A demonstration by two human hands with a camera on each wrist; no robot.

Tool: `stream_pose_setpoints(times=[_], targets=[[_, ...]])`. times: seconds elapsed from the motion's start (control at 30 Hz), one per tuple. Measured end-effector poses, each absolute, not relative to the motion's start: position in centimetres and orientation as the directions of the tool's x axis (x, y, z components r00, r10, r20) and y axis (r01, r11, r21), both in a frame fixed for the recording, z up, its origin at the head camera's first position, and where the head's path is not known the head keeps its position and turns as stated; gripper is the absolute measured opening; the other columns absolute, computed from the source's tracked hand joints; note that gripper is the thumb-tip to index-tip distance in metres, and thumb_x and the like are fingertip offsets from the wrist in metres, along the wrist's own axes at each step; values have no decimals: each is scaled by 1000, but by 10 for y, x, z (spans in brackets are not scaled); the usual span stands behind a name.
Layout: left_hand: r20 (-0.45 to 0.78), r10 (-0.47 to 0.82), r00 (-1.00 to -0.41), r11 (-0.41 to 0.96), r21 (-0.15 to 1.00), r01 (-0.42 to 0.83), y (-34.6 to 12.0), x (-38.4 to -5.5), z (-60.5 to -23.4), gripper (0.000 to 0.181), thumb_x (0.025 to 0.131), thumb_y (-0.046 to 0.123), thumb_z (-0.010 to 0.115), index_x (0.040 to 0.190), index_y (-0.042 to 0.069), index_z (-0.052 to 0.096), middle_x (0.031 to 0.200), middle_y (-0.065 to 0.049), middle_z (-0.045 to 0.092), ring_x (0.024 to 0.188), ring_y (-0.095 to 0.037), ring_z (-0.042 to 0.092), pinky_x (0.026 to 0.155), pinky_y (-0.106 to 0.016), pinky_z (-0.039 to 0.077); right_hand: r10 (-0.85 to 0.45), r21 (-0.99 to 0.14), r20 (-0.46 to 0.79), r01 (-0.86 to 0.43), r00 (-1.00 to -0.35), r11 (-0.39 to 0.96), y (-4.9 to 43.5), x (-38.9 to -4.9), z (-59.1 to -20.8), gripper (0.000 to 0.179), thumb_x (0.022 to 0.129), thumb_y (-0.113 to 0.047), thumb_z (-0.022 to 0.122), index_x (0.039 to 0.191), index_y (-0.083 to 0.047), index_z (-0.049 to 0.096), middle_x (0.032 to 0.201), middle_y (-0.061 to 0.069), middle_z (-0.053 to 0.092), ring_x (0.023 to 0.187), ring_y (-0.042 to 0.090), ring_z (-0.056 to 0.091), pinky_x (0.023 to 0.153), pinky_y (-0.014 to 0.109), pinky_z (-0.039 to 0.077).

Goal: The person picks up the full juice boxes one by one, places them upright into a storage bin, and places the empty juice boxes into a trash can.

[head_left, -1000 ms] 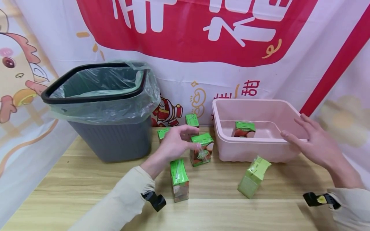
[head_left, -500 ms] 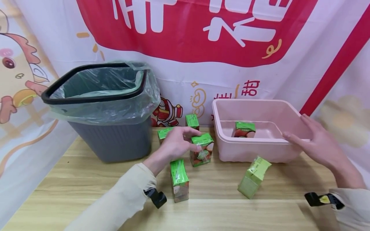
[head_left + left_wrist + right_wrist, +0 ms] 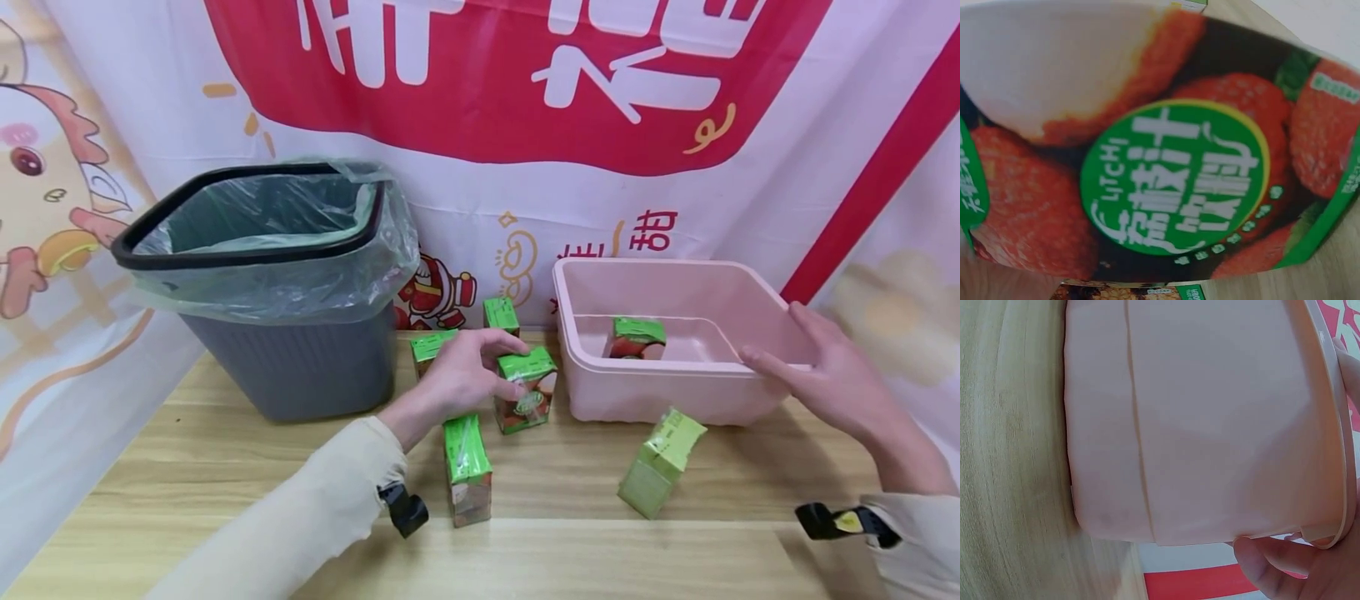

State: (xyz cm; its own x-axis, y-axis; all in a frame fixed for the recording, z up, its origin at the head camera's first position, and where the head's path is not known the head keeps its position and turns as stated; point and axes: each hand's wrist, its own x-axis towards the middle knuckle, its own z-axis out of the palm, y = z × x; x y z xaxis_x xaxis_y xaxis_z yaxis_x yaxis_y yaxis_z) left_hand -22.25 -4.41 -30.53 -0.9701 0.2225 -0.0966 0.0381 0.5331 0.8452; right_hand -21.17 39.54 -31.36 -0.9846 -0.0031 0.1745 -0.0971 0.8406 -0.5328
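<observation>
My left hand holds a green-topped litchi drink carton, thumb at its front and fingers behind its top; this carton stands upright on the table. Just below that hand is another upright carton. A litchi carton face fills most of the left wrist view, very close. On the right, my right hand grips the front right corner of a pink plastic basin, its thumb over the rim. Inside the basin lies one litchi carton. In the right wrist view, fingertips press the basin's outer side.
Two more cartons stand behind my left hand, a left one and a back one. A dented yellow-green carton tilts in front of the basin. At left stands a grey bin with a plastic liner. A printed cloth hangs behind.
My left hand has edged slightly right, its fingers settling closer around the carton. The right hand has slid a little right at the basin's corner. The cartons stay where they were.
</observation>
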Motion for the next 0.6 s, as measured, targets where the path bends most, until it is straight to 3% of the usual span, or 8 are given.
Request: stream_pose_setpoints(times=[0.27, 0.6], targets=[[-42, 230, -972, 544, 834, 92, -43, -224, -306, 44, 80, 8, 92, 117, 27, 78, 118, 6, 77, 101, -15, 69, 94, -37, 53, 6, -516, 180, -90, -984, 852, 397, -211, -313, 104, 99, -55, 63, 170, -7, 5, 171, 38, 13, 146, 65, 25, 103, 87, 29], [67, 209, -976, 530, 831, 171, -47, -223, -303, 40, 87, 11, 87, 124, 24, 79, 116, 2, 77, 104, -17, 69, 87, -33, 54, 1, -512, 177, -91, -984, 854, 395, -210, -314, 103, 100, -57, 62, 171, -7, 6, 172, 36, 13, 147, 64, 25, 103, 85, 30]])
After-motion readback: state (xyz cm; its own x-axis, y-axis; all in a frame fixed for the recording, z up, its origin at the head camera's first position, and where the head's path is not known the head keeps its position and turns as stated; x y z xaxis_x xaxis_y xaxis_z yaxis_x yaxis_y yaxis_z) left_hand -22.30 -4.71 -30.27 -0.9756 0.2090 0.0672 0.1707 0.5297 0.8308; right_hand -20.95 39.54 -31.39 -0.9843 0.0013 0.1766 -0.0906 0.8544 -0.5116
